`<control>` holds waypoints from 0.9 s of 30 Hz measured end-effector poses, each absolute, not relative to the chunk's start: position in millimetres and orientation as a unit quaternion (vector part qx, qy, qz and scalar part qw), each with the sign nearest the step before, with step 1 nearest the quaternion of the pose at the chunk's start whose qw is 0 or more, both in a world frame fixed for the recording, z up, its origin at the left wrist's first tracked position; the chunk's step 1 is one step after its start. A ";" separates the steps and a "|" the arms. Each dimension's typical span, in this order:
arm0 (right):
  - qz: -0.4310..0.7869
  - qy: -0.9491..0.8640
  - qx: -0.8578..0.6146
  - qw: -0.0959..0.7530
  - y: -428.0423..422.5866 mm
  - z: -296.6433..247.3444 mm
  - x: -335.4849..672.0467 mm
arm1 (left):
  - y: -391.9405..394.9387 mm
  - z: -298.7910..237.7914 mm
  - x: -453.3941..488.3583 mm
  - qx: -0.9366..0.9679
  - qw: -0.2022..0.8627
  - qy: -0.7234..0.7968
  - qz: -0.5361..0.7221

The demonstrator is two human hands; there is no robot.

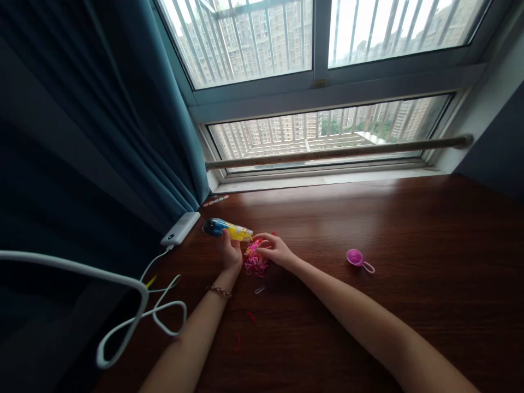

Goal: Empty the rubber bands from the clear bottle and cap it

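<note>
My left hand (230, 252) grips a clear plastic bottle (229, 229) lying on its side on the dark wooden table (368, 218); the bottle shows blue contents at its left end and yellow at its right. Just right of the bottle's mouth, my right hand (275, 248) pinches small pink and red elastic bands. A loose pile of pink bands (255, 262) lies between both hands. A bracelet sits on my left wrist.
A purple lid (357, 258) with a loop lies to the right. Stray bands (259, 290) are scattered nearer me. A white power bank (180, 228) with a white cable (164, 305) rests at the left edge beside a blue curtain (123, 109). A window (319, 98) is behind.
</note>
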State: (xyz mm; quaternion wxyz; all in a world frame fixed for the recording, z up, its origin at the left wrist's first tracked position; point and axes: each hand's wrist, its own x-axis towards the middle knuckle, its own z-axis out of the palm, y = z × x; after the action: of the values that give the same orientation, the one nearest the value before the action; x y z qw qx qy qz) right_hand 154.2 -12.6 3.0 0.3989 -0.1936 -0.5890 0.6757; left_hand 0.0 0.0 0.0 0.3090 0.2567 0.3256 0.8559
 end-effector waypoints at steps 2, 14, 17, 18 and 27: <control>0.698 -0.560 -0.194 0.403 -11.2 3.3 154.7 | -5.1 1.7 7.2 0.290 0.312 0.339 0.839; 0.852 -0.448 -0.069 0.262 -9.2 14.0 172.7 | -33.9 16.9 49.5 0.397 0.453 0.331 0.726; 0.850 -0.477 -0.051 0.220 -13.0 16.0 172.6 | -34.6 14.6 47.8 0.378 0.491 0.336 0.709; 0.849 -0.483 -0.053 0.209 -13.6 16.0 172.0 | -34.2 14.3 46.9 0.371 0.496 0.335 0.710; 0.800 -0.514 -0.138 0.276 -11.9 3.9 154.5 | -11.6 6.2 27.6 0.241 0.448 0.360 0.782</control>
State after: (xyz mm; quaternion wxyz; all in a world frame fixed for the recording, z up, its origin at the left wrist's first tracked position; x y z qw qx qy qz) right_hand 154.5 -11.9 3.9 0.2762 -0.1376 -0.5143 0.8001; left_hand 27.6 -11.6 6.2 0.4482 0.2411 0.3596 0.7821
